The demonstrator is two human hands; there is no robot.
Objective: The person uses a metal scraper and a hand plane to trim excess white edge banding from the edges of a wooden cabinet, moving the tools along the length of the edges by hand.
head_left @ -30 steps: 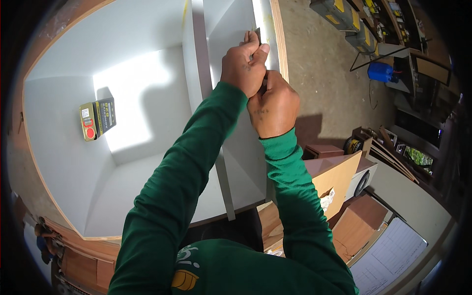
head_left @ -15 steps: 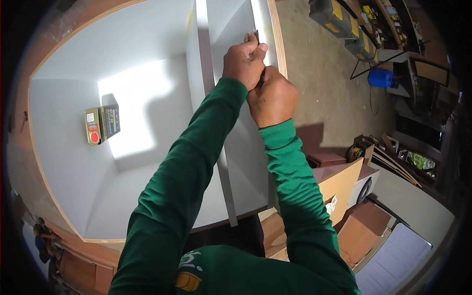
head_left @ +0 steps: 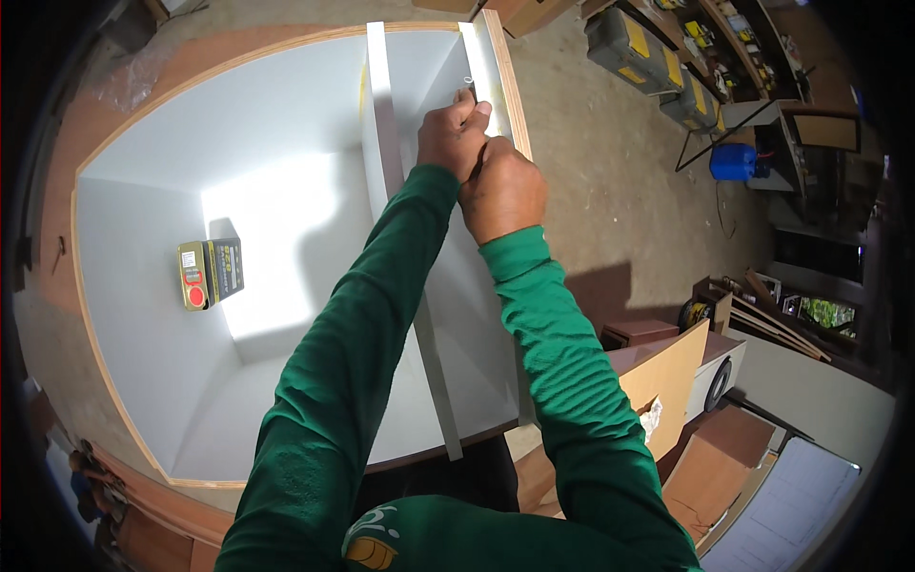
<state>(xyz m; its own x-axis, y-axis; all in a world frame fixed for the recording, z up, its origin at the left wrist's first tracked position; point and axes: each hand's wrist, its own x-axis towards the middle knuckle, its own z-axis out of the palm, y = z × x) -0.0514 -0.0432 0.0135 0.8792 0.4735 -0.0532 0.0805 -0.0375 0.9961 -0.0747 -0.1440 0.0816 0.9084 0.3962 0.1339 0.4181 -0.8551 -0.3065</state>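
Note:
Both my hands are together at the far end of a narrow compartment in a large white-lined wooden cabinet (head_left: 107,315). My left hand (head_left: 452,133) is closed, its thumb and fingers pinched near the inner face of the right side panel (head_left: 506,81). Just behind and touching it, my right hand (head_left: 508,191) is curled into a closed grip. Whatever they hold is hidden by the fingers. A small white ring-like bit (head_left: 468,80) shows just beyond the left fingertips. A white divider (head_left: 382,124) runs along the left of my hands.
A yellow-and-black tin (head_left: 193,276) with a red cap sits inside the wide compartment. Right of the cabinet, grey-and-yellow toolboxes (head_left: 634,52) and a blue container (head_left: 733,162) stand on the concrete floor (head_left: 581,124). Wooden panels (head_left: 672,381) and a cardboard box (head_left: 715,453) are at the lower right.
The view has shifted, so the cabinet and tin appear lower. Both hands stay closed together by the right side panel, in nearly the same pose.

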